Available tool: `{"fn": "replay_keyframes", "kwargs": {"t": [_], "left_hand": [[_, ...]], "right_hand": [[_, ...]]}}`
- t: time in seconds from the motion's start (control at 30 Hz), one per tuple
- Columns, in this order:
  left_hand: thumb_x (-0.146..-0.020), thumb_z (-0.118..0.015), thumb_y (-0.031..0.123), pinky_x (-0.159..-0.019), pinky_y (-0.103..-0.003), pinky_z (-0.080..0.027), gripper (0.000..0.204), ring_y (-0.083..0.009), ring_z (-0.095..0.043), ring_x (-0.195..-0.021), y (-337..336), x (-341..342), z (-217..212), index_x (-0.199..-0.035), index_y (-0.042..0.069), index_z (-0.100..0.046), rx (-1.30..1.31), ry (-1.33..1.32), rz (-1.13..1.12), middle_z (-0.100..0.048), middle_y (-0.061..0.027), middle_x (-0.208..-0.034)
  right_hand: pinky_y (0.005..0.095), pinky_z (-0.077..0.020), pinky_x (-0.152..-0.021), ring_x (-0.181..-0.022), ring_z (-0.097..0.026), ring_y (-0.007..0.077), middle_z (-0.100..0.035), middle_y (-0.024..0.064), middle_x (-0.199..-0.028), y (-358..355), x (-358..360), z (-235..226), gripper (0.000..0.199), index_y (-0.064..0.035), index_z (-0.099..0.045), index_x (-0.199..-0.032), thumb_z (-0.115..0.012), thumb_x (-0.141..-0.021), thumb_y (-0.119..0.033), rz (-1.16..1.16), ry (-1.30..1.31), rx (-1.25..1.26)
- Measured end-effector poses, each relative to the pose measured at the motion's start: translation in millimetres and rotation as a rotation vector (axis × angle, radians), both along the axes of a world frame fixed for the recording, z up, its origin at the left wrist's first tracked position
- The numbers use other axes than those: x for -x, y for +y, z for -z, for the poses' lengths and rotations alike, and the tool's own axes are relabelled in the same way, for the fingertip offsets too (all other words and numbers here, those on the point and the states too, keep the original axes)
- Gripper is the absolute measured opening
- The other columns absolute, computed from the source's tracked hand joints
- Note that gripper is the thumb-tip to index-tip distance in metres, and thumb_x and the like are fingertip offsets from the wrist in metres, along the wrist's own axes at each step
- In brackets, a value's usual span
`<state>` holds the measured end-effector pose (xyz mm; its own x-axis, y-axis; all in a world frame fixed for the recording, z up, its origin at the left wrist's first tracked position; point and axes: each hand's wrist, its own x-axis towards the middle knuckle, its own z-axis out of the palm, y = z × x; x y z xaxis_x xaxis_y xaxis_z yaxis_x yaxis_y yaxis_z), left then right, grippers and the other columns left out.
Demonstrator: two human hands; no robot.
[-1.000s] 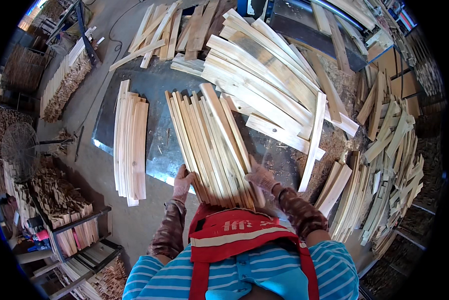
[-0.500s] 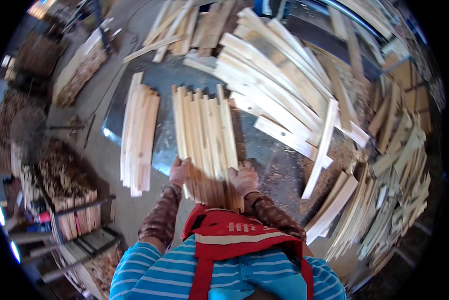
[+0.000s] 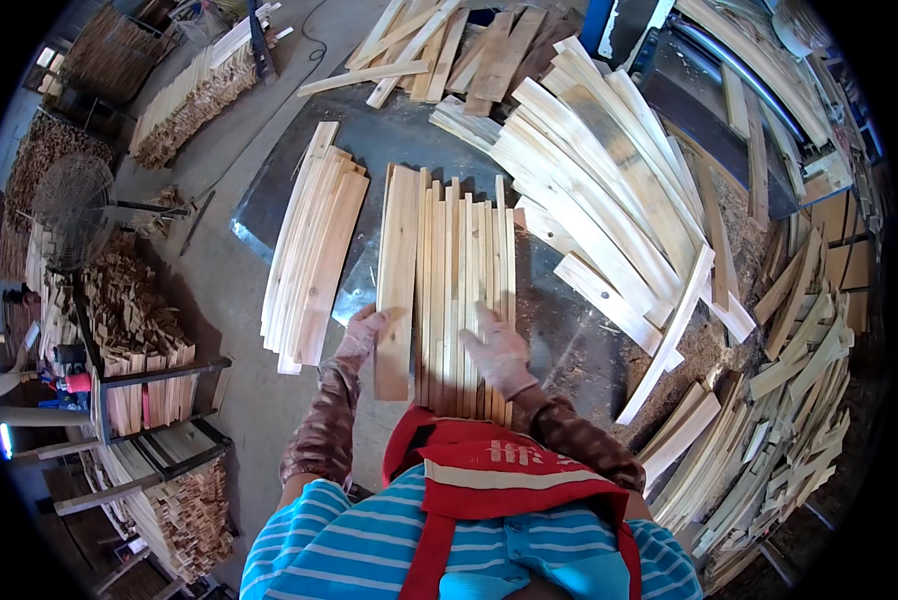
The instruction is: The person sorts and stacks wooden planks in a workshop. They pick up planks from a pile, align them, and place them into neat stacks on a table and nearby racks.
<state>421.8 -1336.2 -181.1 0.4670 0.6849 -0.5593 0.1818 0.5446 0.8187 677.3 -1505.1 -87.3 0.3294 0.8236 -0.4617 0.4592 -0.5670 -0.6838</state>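
Observation:
A row of narrow wooden boards [image 3: 459, 290] stands on edge, side by side, on the dark metal table in front of me. At its left side one board [image 3: 396, 280] turns its wide face up. My left hand [image 3: 363, 332] grips that board by its left edge, thumb toward the face. Over the right part of the row is my right hand [image 3: 499, 355], fingers spread and holding nothing; whether it touches the boards I cannot tell. Both hands look gloved. Left of the row lies a separate stack of boards [image 3: 314, 260].
A fanned pile of pale planks [image 3: 589, 190] covers the table's right side. More boards [image 3: 494, 60] lie at its far edge, and strips [image 3: 779, 420] are heaped at the right. A fan [image 3: 74, 210] and wood stacks [image 3: 164, 350] stand on the left. Sawdust [image 3: 709, 340] lies near the right planks.
The leftmost board now shows its wide face, in my left hand. My right hand has left the row's right side and moved over it, fingers spreading. The view has shifted.

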Motion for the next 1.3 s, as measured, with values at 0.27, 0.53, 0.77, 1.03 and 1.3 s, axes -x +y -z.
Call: {"fn": "replay_keyframes", "kwargs": {"t": [0.27,0.53,0.77,1.03,1.3], "left_hand": [[-0.101,-0.057,0.043,-0.098,-0.034,-0.051,0.053,-0.0181,-0.064,-0.111,-4,-35,-61,-0.132,0.000,-0.060,0.052,-0.163,-0.052,-0.067,-0.0104,-0.122],[-0.085,-0.055,0.004,-0.090,-0.035,-0.056,0.059,-0.0250,-0.066,-0.107,-2,-37,-60,-0.144,-0.001,-0.047,-0.019,-0.163,0.019,-0.065,-0.0133,-0.122],[-0.087,-0.060,-0.002,-0.078,-0.027,-0.054,0.055,-0.0113,-0.055,-0.089,-22,-23,80,-0.139,0.010,-0.051,-0.433,0.156,0.285,-0.059,-0.0018,-0.110],[-0.095,-0.070,0.040,-0.106,-0.036,-0.047,0.075,-0.0287,-0.055,-0.128,-20,-168,-69,-0.148,-0.002,-0.038,-0.222,-0.304,0.188,-0.056,-0.0193,-0.140],[-0.102,-0.055,0.040,-0.081,-0.040,-0.058,0.050,-0.0256,-0.068,-0.091,63,-207,-111,-0.130,-0.002,-0.054,0.095,-0.341,0.242,-0.068,-0.0139,-0.104]], "right_hand": [[0.0435,-0.0471,-0.103,-0.127,-0.054,0.0421,-0.053,0.0295,-0.138,66,96,-43,0.106,0.0009,-0.021,-0.155,-0.072,-0.076,-0.047,0.023,0.197,-0.008],[0.0446,-0.0484,-0.099,-0.117,-0.061,0.0421,-0.055,0.0308,-0.135,2,33,13,0.095,-0.0023,-0.027,-0.154,-0.070,-0.075,-0.033,0.184,0.531,-0.355],[0.0396,-0.0441,-0.108,-0.128,-0.055,0.0385,-0.042,0.0226,-0.154,-64,-42,-25,0.101,-0.0092,-0.024,-0.159,-0.073,-0.073,-0.031,0.192,0.119,-0.228],[0.0407,-0.0491,-0.103,-0.125,-0.058,0.0373,-0.047,0.0216,-0.146,-58,-48,-38,0.100,-0.0086,-0.026,-0.158,-0.075,-0.072,-0.028,0.150,0.126,-0.229],[0.0480,-0.0396,-0.111,-0.130,-0.051,0.0376,-0.052,0.0239,-0.142,-39,-312,-98,0.076,-0.0064,-0.048,-0.144,-0.065,-0.088,-0.055,0.501,-0.694,-0.239]]}}
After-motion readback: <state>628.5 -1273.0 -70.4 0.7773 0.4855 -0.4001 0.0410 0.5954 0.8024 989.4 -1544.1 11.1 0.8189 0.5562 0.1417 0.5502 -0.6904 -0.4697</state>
